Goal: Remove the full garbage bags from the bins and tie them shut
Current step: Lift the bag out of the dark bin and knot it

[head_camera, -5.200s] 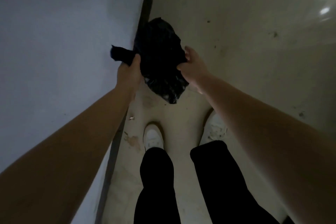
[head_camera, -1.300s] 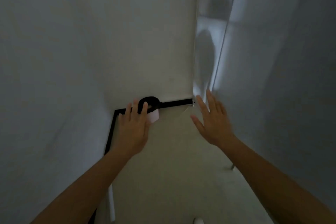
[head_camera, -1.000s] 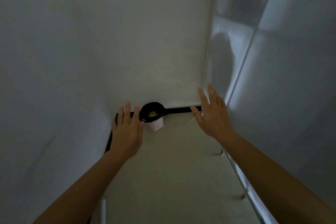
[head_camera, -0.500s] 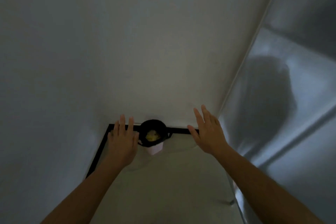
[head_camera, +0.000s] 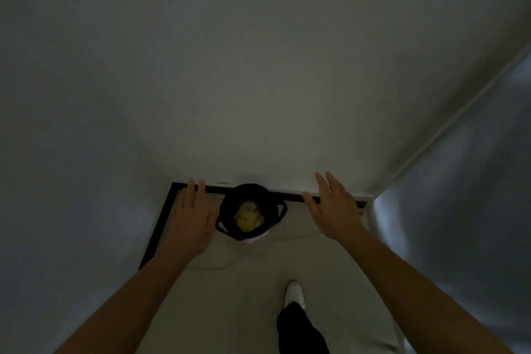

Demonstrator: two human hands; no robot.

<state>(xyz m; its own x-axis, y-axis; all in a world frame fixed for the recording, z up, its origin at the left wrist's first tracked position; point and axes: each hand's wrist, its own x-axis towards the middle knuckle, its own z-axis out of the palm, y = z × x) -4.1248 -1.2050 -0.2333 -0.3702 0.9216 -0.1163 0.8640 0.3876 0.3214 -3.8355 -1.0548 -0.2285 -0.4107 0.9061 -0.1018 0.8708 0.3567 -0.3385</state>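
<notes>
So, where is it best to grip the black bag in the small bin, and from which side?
Probably by the two handle loops of the black bag, which stick out sideways: left loop for the left hand, right loop for the right hand. Come down from above on each side, since the mouth faces up.

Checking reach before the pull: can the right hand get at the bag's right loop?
Probably yes. The right hand is open beside the bin bag, and only bare floor shows between it and the right loop.
</notes>
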